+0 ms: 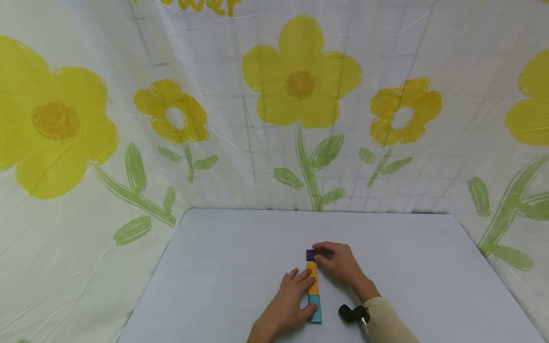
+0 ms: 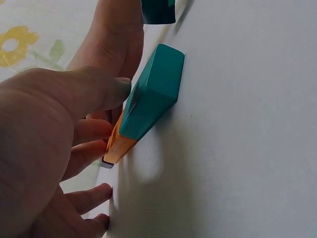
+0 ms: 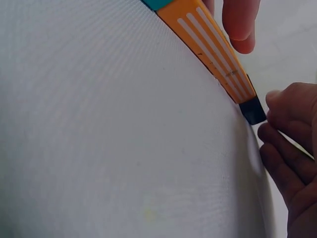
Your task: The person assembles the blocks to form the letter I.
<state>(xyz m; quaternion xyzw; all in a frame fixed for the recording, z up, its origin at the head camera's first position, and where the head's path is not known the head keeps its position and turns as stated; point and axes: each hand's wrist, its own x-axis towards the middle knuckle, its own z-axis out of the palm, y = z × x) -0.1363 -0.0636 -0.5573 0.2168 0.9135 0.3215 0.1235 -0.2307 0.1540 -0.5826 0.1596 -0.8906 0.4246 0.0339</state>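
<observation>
Three flat blocks lie in a line on the table: a teal block nearest, an orange block with white stripes on its side, and a small dark purple block at the far end. My left hand rests along their left side, thumb at the teal block and fingers spread, two of them touching the orange one. At the purple block's right edge is my right hand, its thumb and fingertips loosely bent beside it. In the right wrist view this dark block shows between the orange block and those fingertips.
The white table extends around the blocks to its rounded far corners. Behind it hangs a white curtain printed with yellow flowers. A black device sits on the right wrist, by a beige sleeve.
</observation>
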